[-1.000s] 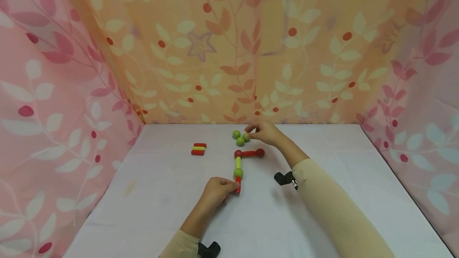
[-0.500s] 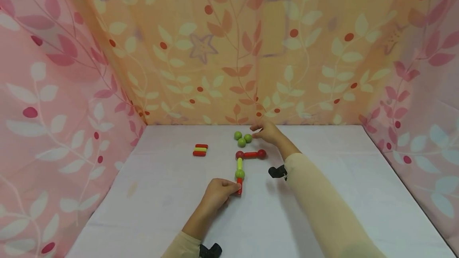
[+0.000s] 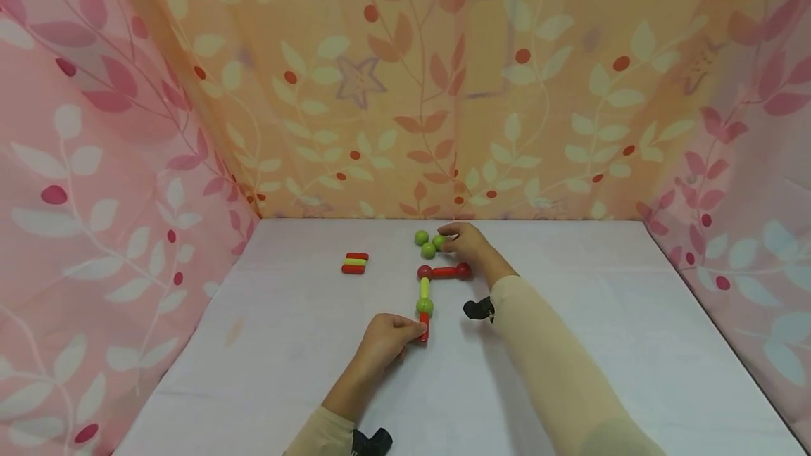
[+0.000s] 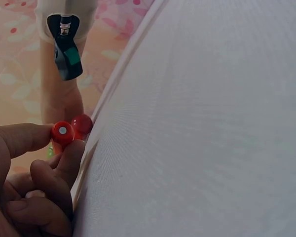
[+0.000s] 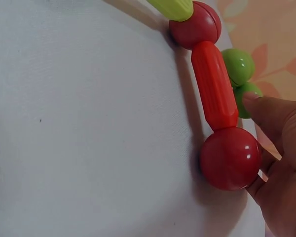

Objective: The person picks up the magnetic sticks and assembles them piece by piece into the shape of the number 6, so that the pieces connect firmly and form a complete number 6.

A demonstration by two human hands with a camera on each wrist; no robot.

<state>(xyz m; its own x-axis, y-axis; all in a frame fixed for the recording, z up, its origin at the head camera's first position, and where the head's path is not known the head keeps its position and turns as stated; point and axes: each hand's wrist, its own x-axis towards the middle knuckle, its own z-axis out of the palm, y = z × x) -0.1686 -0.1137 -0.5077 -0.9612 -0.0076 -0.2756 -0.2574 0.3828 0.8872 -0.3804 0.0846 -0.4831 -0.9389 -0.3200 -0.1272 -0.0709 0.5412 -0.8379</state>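
Left of centre on the bench (image 3: 253, 371), toward its far edge, lay three slim red and lime rods (image 3: 355, 262), probably light and stiff. Nearer the front edge, the left hand (image 3: 383, 338) pinched a red, seemingly plastic rod (image 3: 424, 319), a sound hold beside its ball joint. Near the far edge, the right hand (image 3: 472, 246) had fingers parted around a glossy green ball (image 3: 438, 240), likely slippery, best pinched across its middle.
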